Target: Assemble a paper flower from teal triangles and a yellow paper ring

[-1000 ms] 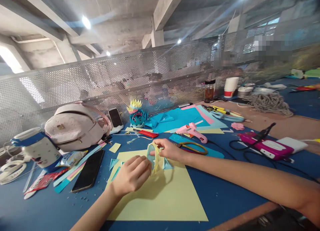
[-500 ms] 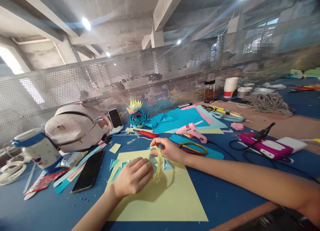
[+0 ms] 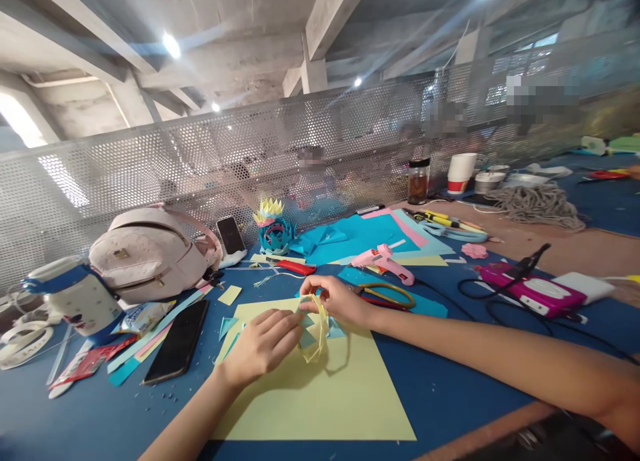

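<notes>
My left hand point(image 3: 263, 344) and my right hand point(image 3: 335, 298) hold a small folded paper piece point(image 3: 314, 328) of yellow strips and light-blue triangles, just above a large pale-yellow sheet point(image 3: 330, 394) on the blue table. The right hand pinches the top of the yellow loop; the left hand's fingers grip its left side. Loose blue paper triangles point(image 3: 227, 325) lie beside the left hand.
A black phone point(image 3: 177, 344) lies left of the sheet, a pink backpack point(image 3: 150, 251) behind it. Scissors point(image 3: 387, 294), a pink glue gun point(image 3: 385, 262), a red comb point(image 3: 295, 268) and a finished paper flower point(image 3: 273, 228) lie beyond. A pink device point(image 3: 533, 294) with cables sits right. Perforated metal screen at back.
The yellow strip loop has opened and dropped lower between the hands; my left hand's fingers have stretched out toward it, and my right hand shifted slightly left.
</notes>
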Available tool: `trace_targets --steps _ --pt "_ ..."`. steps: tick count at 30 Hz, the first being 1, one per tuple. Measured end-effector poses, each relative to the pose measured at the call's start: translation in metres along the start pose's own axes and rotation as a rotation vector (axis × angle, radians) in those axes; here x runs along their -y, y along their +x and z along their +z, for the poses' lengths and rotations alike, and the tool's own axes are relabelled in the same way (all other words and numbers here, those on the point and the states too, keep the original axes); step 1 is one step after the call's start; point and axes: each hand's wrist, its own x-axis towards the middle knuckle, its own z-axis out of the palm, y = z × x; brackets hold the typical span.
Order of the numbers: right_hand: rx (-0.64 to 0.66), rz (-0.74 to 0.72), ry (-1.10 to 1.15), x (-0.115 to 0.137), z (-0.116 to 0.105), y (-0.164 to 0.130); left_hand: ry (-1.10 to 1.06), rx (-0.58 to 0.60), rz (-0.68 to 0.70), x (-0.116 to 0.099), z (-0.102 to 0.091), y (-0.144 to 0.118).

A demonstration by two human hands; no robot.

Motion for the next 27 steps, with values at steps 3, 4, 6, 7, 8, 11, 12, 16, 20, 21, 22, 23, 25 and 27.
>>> trace_targets --steps 3,4,6,7,8,11,12,16,20,21,22,23,25,27 --pt "-0.025 -0.009 -0.024 0.003 0.000 -0.001 -0.007 0.001 -0.006 0.000 0.000 0.000" --pt "-0.032 -0.015 -0.031 0.004 0.000 -0.001 -0.007 0.000 -0.007 0.000 0.000 0.000" --pt "-0.042 -0.033 -0.038 0.006 -0.001 -0.002 -0.005 -0.003 -0.004 0.000 -0.001 0.000" --pt "-0.049 -0.046 -0.040 0.007 -0.002 -0.002 -0.003 -0.003 -0.002 0.000 -0.001 0.001" --pt "-0.059 -0.061 -0.042 0.008 -0.002 -0.002 0.001 -0.005 -0.002 0.000 -0.001 0.001" --pt "-0.098 -0.115 -0.048 0.012 -0.004 -0.003 0.009 -0.012 -0.008 0.000 -0.001 0.001" --pt "-0.106 -0.131 -0.051 0.013 -0.004 -0.003 0.005 -0.015 -0.016 0.000 -0.001 0.001" --pt "-0.121 -0.134 -0.066 0.014 -0.004 -0.003 -0.038 -0.016 -0.083 0.000 0.000 -0.003" --pt "-0.114 -0.097 -0.058 0.011 -0.003 -0.003 -0.058 -0.020 -0.085 -0.001 0.000 -0.003" --pt "-0.108 -0.085 -0.055 0.010 -0.002 -0.004 -0.056 -0.015 -0.079 -0.001 0.000 -0.003" --pt "-0.102 -0.075 -0.054 0.010 -0.002 -0.004 -0.051 -0.012 -0.074 -0.001 -0.001 -0.002" --pt "-0.096 -0.070 -0.054 0.009 -0.002 -0.004 -0.045 -0.008 -0.070 -0.002 -0.001 -0.002" --pt "-0.091 -0.076 -0.059 0.010 -0.003 -0.005 -0.037 -0.011 -0.065 -0.002 -0.001 -0.001" --pt "-0.094 -0.093 -0.073 0.011 -0.003 -0.006 -0.033 -0.017 -0.058 -0.002 -0.001 0.000"
